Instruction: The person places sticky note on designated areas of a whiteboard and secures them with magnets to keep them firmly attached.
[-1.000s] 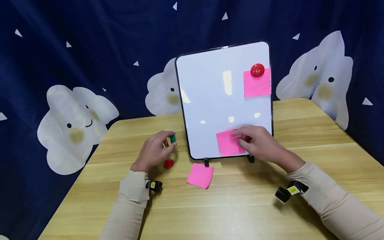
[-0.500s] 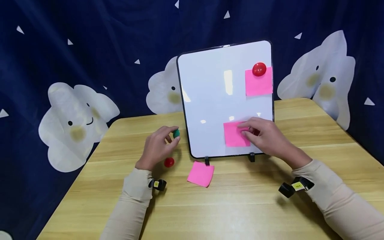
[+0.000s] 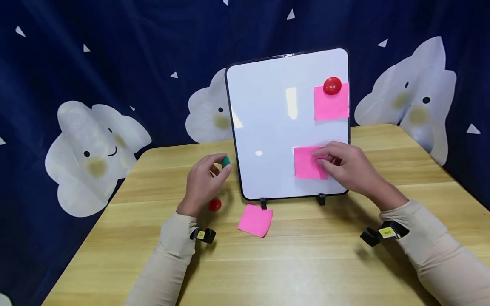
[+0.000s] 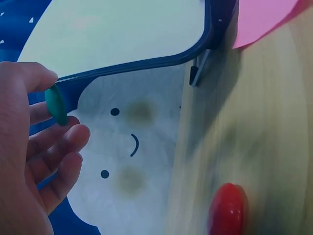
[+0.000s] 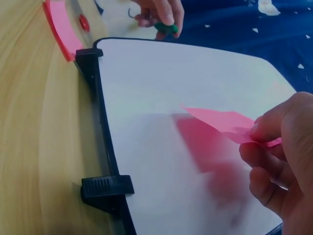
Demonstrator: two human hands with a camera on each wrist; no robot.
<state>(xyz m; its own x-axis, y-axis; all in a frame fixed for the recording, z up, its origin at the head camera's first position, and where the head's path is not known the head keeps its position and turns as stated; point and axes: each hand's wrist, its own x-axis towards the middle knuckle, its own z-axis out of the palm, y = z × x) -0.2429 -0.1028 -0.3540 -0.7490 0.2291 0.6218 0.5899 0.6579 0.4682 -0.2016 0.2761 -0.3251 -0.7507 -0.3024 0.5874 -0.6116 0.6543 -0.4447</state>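
Observation:
Between its thumb and fingertips, my left hand (image 3: pixel 204 180) pinches a green magnet (image 4: pixel 56 105), just left of the whiteboard (image 3: pixel 268 127). My right hand (image 3: pixel 350 168) pinches the right side of a pink sticky note (image 3: pixel 304 163) in front of the board's lower right part. The right wrist view shows this note (image 5: pixel 220 121) standing off the board, its reflection on the white surface. Higher up, a second pink note (image 3: pixel 331 106) lies on the board beneath a red round magnet (image 3: pixel 332 86). The right palm is hidden in the head view.
The whiteboard stands on the wooden table (image 3: pixel 245 267) on small black feet (image 3: pixel 322 199). A loose pink note (image 3: pixel 255 220) with a curled edge lies before it. Another red magnet (image 3: pixel 215 204) lies near the left wrist. A dark blue cloud-patterned curtain (image 3: pixel 160 38) hangs behind.
My right hand has raised the pink note and shifted it rightward, and the note now hangs straighter. My left hand has moved slightly up and right with the green magnet.

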